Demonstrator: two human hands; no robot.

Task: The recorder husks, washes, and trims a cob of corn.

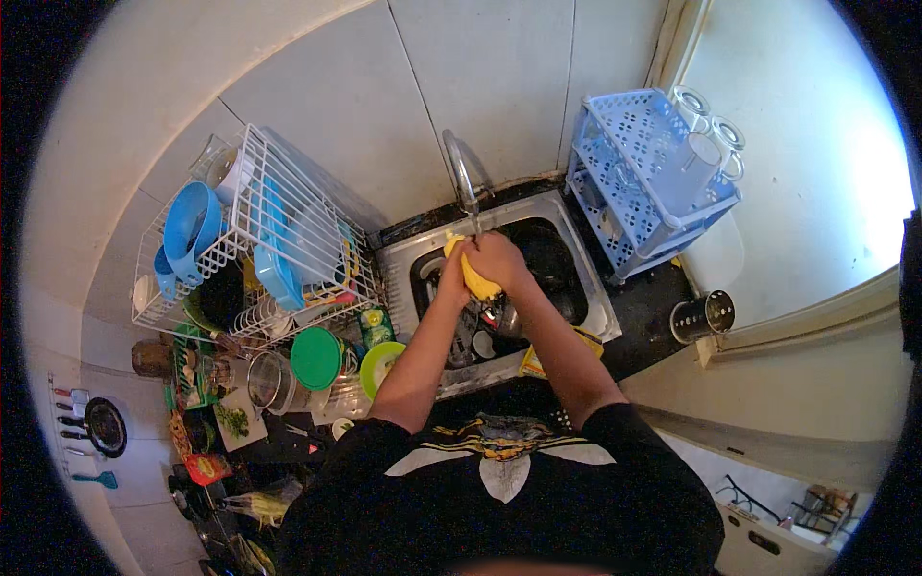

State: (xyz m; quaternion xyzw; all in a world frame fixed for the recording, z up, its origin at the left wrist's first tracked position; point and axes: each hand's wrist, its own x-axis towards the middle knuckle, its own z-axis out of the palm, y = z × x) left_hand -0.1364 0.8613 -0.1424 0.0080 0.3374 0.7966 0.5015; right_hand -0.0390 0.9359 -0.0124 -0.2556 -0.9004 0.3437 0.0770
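My left hand (456, 268) and my right hand (498, 257) both grip a yellow cloth or sponge (478, 279); which of the two it is I cannot tell. They hold it over the stainless steel sink (605, 306), just below the spout of a chrome faucet (461, 169). Under my hands the basin contains a dark pan (551, 263), a metal pot partly hidden by my right wrist, and several smaller dishes and utensils. My forearms hide part of the basin.
Left of the sink stands a white wire dish rack (288, 223) with blue plasticware. A green-lidded container (317, 358) and a lime green bowl (380, 367) are close to my left forearm. On the right are a blue plastic shelf rack (648, 187) and a perforated metal utensil holder (702, 317).
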